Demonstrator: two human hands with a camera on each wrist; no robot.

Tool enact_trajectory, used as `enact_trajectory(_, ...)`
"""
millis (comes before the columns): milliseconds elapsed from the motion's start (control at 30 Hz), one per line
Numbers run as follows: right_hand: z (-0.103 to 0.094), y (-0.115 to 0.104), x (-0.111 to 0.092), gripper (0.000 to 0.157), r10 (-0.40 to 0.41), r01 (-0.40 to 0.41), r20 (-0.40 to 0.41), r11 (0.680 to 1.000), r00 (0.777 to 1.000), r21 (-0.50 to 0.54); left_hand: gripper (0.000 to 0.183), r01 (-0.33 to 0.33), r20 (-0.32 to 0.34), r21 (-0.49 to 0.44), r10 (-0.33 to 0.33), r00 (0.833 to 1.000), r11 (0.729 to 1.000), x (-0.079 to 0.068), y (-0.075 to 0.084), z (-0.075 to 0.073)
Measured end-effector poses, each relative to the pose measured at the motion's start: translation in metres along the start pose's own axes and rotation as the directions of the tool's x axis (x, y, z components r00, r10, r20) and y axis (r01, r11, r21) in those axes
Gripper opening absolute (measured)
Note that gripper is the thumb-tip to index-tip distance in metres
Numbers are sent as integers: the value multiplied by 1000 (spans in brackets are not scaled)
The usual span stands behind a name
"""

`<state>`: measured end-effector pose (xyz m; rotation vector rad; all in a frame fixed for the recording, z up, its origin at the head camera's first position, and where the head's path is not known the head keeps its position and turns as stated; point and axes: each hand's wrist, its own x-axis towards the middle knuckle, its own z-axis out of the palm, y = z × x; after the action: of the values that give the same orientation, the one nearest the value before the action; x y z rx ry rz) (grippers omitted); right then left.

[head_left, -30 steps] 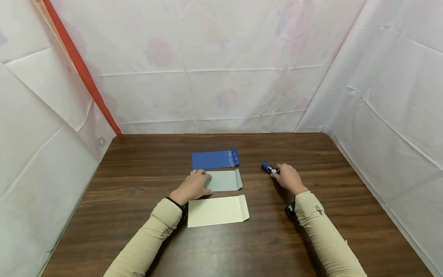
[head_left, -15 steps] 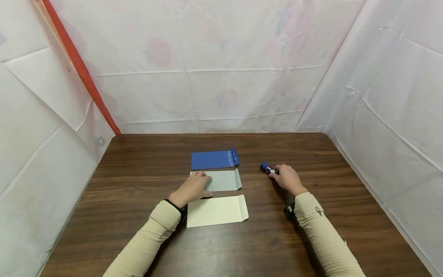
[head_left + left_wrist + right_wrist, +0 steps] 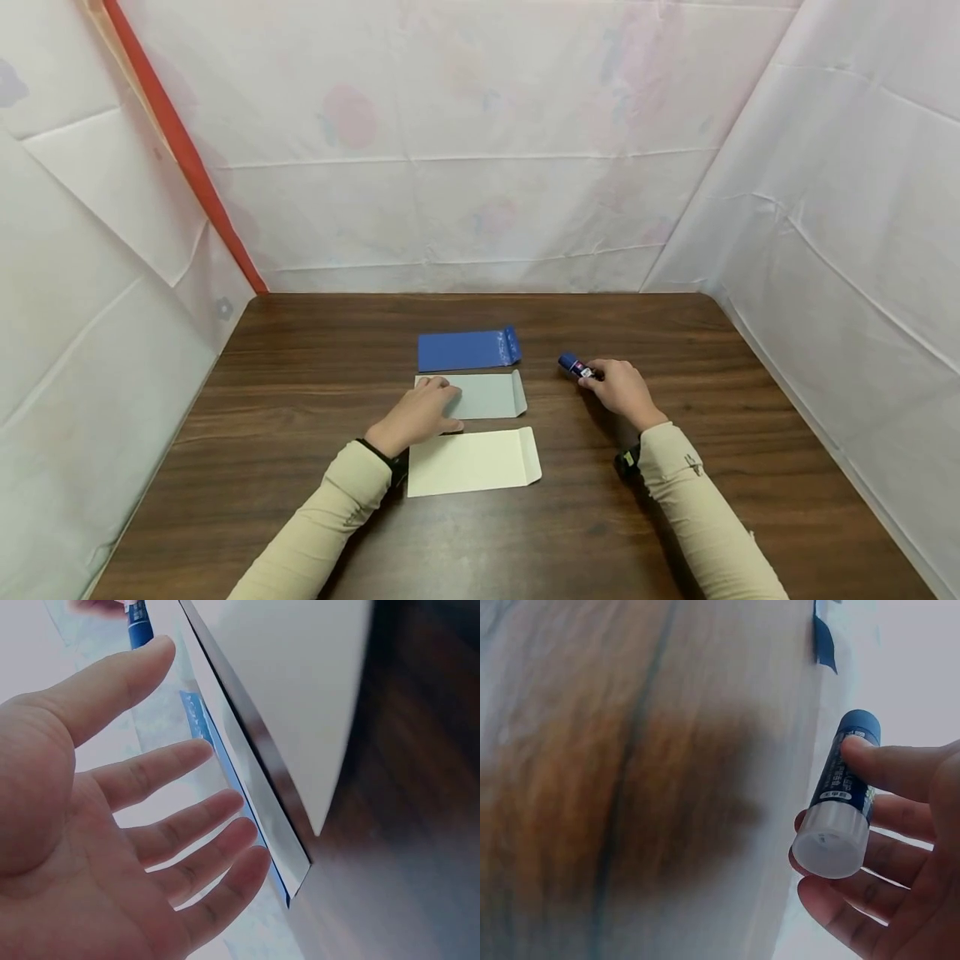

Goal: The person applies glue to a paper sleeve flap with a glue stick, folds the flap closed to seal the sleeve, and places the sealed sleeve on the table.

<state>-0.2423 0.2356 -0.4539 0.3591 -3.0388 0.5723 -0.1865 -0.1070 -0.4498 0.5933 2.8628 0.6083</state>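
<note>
In the head view my left hand (image 3: 420, 408) is over the left end of a pale grey envelope (image 3: 487, 396), fingertips right at its surface. Its fingers are spread and relaxed, as the left wrist view also shows. My right hand (image 3: 621, 392) holds a glue stick (image 3: 840, 795) between thumb and fingers, its dark blue cap on and its white base toward the right wrist camera. Behind the grey envelope lies a blue envelope (image 3: 459, 351) with a shiny patch near its flap. A cream envelope (image 3: 465, 462) lies in front. All three flaps point right.
The envelopes lie in a column on a dark wood-grain table (image 3: 480, 550). White patterned sheets (image 3: 480, 217) hang behind it and at both sides. A red strip (image 3: 183, 150) runs down the back left corner.
My right hand has shifted slightly left with the glue stick. The left hand stays over the grey envelope. The head view has tilted a little.
</note>
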Motion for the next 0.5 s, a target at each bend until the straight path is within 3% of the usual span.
enact_trajectory(500,-5,-17,0,34,-93,96,-63,994,994,50,53,12,-43,-18,-13,999,1000,-1,3,-2)
